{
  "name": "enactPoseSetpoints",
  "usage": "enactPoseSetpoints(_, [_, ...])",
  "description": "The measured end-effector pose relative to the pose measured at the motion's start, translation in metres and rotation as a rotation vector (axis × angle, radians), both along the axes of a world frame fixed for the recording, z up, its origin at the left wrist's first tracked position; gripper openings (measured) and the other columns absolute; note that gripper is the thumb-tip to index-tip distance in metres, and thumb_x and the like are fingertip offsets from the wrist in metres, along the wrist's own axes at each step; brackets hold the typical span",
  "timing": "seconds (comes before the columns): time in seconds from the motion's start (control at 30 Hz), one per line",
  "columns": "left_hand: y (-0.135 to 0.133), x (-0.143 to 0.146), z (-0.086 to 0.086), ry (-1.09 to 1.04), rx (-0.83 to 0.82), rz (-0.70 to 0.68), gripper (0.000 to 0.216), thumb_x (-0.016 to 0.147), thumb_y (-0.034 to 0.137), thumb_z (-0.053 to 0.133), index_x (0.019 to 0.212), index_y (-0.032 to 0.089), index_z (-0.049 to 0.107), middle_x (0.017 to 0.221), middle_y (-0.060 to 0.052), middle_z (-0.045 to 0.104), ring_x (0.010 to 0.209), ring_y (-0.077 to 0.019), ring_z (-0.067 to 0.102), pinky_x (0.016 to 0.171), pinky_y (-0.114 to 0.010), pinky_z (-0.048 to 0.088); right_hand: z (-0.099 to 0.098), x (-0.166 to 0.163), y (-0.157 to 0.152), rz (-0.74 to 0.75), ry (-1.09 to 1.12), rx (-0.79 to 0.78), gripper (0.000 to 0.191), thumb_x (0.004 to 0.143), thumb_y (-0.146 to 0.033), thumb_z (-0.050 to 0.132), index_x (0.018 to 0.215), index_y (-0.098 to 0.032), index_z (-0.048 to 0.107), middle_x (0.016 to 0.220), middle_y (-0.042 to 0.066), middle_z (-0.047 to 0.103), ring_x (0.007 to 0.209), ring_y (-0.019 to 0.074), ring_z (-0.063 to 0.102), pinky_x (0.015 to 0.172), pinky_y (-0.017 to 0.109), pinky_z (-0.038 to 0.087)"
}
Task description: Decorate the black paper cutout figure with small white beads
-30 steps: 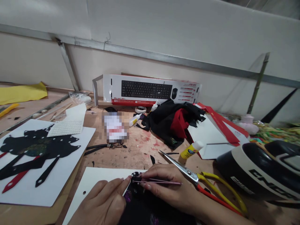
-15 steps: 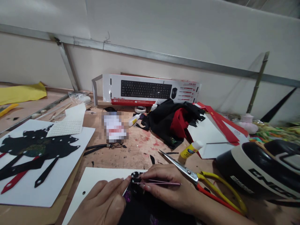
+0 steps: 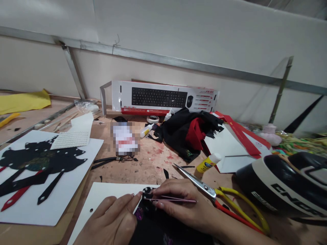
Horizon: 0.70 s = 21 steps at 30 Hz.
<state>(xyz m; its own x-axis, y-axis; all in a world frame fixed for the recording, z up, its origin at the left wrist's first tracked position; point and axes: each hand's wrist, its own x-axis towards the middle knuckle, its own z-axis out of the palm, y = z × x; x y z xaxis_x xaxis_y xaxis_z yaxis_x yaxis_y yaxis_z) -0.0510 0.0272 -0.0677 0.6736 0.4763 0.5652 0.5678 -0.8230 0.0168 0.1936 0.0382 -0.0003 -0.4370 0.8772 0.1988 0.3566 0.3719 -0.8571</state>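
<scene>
My right hand (image 3: 184, 207) pinches slim pink tweezers (image 3: 173, 199), whose tips rest on the top of a black cut-out piece (image 3: 153, 221) studded with small white dots. My left hand (image 3: 112, 219) lies beside it with its forefinger stretched out, pressing the piece's upper left edge. The piece lies on a white card (image 3: 107, 197) near the table's front edge.
Yellow-and-red-handled scissors (image 3: 219, 199) lie just right of my right hand. A helmet (image 3: 283, 183) sits at the right. A yellow glue bottle (image 3: 208, 162), black and red fabric (image 3: 189, 132), a keyboard box (image 3: 160, 98) and a finished black cut-out on white card (image 3: 38, 163) lie further off.
The tweezers' tips have shifted very slightly on the black piece. Both hands stay where they were.
</scene>
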Motion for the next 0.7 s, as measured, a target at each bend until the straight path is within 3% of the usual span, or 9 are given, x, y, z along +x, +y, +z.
enactPoseSetpoints(0.17, [0.002, 0.001, 0.003, -0.008, 0.014, -0.014, 0.029, 0.099, 0.029, 0.035, 0.112, 0.026, 0.06, 0.117, 0.001, 0.071, 0.104, -0.0183, 0.062, 0.088, -0.03, 0.042, 0.0, 0.001, 0.0, 0.01, 0.0, -0.006, 0.019, 0.084, -0.022, 0.07, 0.1, -0.013, 0.077, 0.084, 0.01, 0.077, 0.072, 0.0167, 0.072, 0.064, 0.023, 0.054])
enactPoseSetpoints(0.3, [0.008, 0.001, 0.024, 0.006, 0.048, -0.047, 0.039, 0.103, 0.03, 0.024, 0.117, 0.022, 0.059, 0.114, 0.0, 0.073, 0.101, -0.0161, 0.063, 0.086, -0.027, 0.043, 0.0, 0.001, 0.0, 0.005, -0.005, -0.024, 0.02, 0.084, -0.023, 0.07, 0.1, -0.013, 0.076, 0.084, 0.01, 0.077, 0.072, 0.0165, 0.071, 0.064, 0.022, 0.054])
enactPoseSetpoints(0.43, [0.013, -0.003, 0.043, 0.105, 0.057, -0.091, 0.029, 0.099, 0.036, 0.043, 0.12, 0.022, 0.058, 0.113, 0.002, 0.074, 0.099, -0.0139, 0.065, 0.083, -0.022, 0.046, -0.001, 0.001, 0.0, 0.012, -0.01, -0.031, 0.02, 0.085, -0.024, 0.069, 0.1, -0.013, 0.076, 0.084, 0.01, 0.077, 0.073, 0.0165, 0.071, 0.065, 0.022, 0.054])
enactPoseSetpoints(0.7, [0.011, -0.002, 0.034, 0.107, -0.002, -0.084, 0.037, 0.091, 0.041, 0.055, 0.124, 0.024, 0.055, 0.115, 0.001, 0.072, 0.097, -0.0166, 0.064, 0.083, -0.024, 0.047, -0.001, 0.0, 0.0, 0.011, -0.022, -0.025, 0.019, 0.086, -0.027, 0.069, 0.1, -0.016, 0.076, 0.084, 0.008, 0.077, 0.072, 0.0159, 0.071, 0.064, 0.022, 0.054])
